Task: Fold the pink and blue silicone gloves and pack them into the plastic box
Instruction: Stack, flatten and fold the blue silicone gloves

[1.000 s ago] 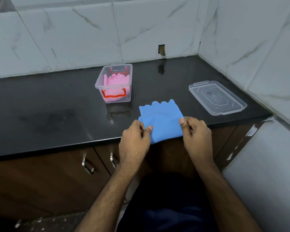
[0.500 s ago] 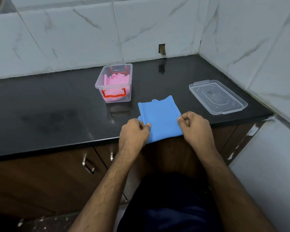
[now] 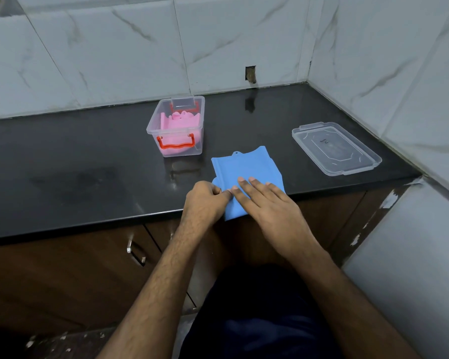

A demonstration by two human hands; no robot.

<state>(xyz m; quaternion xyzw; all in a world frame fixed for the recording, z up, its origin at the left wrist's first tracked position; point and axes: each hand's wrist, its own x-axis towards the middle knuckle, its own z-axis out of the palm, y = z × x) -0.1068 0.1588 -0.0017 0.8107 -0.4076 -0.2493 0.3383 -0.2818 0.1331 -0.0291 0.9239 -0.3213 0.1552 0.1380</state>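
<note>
Left hand [image 3: 205,200] pinches one blue glove [image 3: 244,172]; right hand [image 3: 267,206] presses flat; one box [image 3: 176,125].

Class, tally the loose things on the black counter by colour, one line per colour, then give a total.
Pink: 1, pink glove in the box
Blue: 1, blue glove
Clear: 2, plastic box, lid
Total: 4

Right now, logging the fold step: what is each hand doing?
Left hand: pinches the near left edge of the blue glove.
Right hand: open, fingers flat, pressing the blue glove.
</note>
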